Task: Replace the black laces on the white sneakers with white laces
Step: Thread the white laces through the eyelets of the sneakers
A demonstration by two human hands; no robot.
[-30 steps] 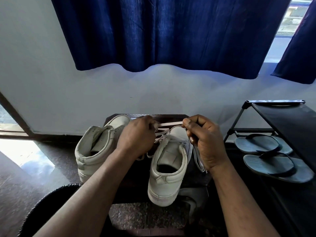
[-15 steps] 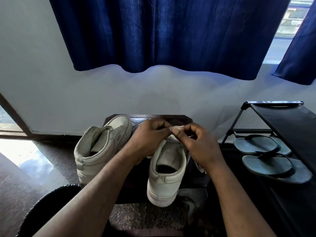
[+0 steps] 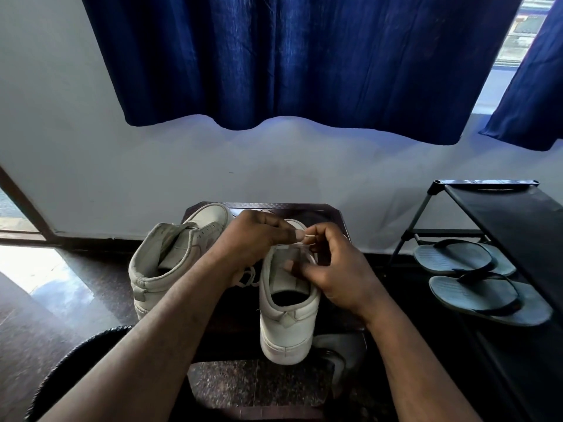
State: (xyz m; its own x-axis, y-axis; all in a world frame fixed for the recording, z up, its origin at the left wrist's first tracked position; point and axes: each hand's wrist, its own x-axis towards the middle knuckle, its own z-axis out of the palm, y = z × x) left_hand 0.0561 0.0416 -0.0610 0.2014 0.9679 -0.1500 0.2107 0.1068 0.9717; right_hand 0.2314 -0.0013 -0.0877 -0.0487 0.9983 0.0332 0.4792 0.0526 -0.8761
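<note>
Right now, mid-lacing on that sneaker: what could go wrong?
1. The left hand pinches only the white lace tip; it may slip before threading.
2. The sneaker sits with its heel at the front edge of the stool; a tug could tip it off.
3. The slack lace loop beside it may snag.

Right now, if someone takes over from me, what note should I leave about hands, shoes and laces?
Left grip pinches the white lace tip above the near sneaker. Right grip holds that sneaker's upper, thumb on the tongue.
Done: no black lace visible; white lace looks partly threaded, slack hanging beside it.
Remaining: finish this one, then lace the other sneaker, whose eyelets look empty.
</note>
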